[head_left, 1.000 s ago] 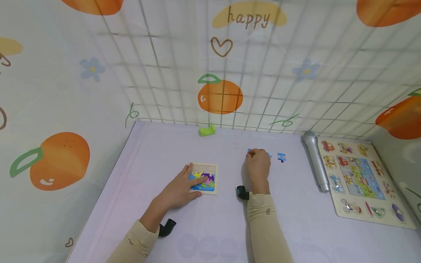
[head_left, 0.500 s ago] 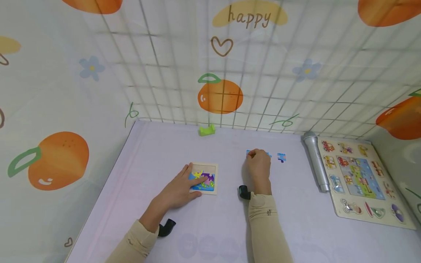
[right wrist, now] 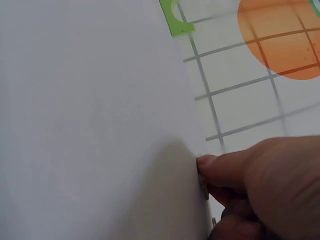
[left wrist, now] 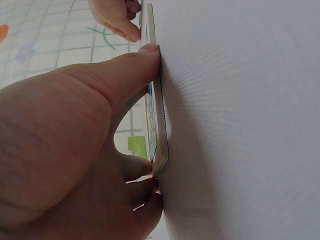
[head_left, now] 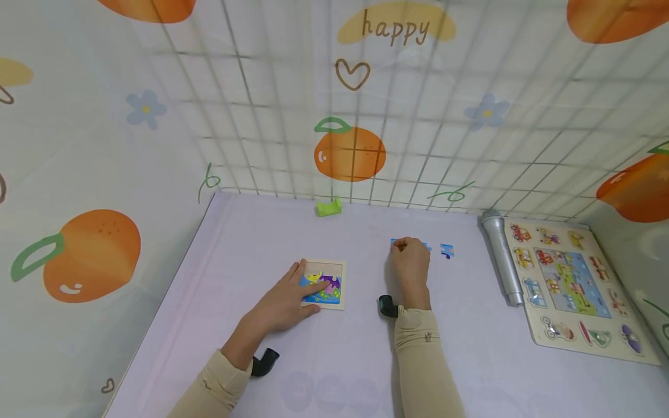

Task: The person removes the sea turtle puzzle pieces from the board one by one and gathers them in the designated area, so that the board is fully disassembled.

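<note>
L hand (head_left: 282, 302) spread out, touching puzzle tray (head_left: 342, 284), R hand (head_left: 412, 264) curled, pinching blue pc (head_left: 394, 241)

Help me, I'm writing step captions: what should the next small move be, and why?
Probably lift the blue puzzle piece toward the wooden frame: the right hand seems to pinch that piece, while the frame's far part is unfilled and the left hand rests on it.

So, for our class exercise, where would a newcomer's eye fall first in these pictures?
Probably on the printed oranges across the pale backdrop. Next might come the left hand resting on a small framed jigsaw at the head view's lower centre, and, at right, the silver microphone beside a vehicle puzzle board.
</note>
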Action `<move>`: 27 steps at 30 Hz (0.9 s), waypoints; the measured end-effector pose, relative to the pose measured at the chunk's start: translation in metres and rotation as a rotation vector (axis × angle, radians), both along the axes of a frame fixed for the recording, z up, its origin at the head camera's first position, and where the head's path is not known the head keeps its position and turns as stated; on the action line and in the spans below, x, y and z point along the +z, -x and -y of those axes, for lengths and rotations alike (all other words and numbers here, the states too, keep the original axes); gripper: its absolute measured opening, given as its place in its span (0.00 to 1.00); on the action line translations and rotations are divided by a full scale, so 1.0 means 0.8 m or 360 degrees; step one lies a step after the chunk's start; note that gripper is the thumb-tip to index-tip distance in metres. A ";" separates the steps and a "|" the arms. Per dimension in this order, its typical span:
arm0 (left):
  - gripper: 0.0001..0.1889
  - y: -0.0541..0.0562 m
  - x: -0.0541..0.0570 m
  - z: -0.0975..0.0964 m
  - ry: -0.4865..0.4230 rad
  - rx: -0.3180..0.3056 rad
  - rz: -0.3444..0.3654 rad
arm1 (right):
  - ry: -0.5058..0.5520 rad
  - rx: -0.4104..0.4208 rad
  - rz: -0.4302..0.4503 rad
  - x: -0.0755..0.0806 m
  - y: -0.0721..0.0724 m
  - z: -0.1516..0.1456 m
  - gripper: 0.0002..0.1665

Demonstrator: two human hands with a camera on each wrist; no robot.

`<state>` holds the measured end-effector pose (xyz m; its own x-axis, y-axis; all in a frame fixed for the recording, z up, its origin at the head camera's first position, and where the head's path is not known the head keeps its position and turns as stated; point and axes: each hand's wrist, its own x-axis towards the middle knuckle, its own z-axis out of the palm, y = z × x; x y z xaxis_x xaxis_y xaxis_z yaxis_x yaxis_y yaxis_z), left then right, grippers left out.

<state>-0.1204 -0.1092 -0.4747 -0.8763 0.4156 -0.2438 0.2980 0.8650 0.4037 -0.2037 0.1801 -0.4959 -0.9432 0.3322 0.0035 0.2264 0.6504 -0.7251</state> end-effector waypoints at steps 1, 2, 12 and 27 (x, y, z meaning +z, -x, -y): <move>0.29 0.000 0.000 0.000 -0.0001 -0.0002 -0.0002 | -0.0002 -0.0004 -0.0007 -0.001 0.000 0.000 0.09; 0.29 0.000 -0.001 0.000 -0.0001 -0.0005 -0.0006 | -0.0003 -0.0007 -0.0014 -0.002 0.000 0.000 0.09; 0.30 0.002 -0.004 0.001 0.0014 -0.0017 -0.0018 | 0.0026 0.0008 -0.0043 0.006 -0.001 0.011 0.10; 0.31 0.004 -0.006 0.002 0.0052 0.0002 0.0009 | 0.0088 0.0539 0.0067 0.010 -0.048 0.075 0.11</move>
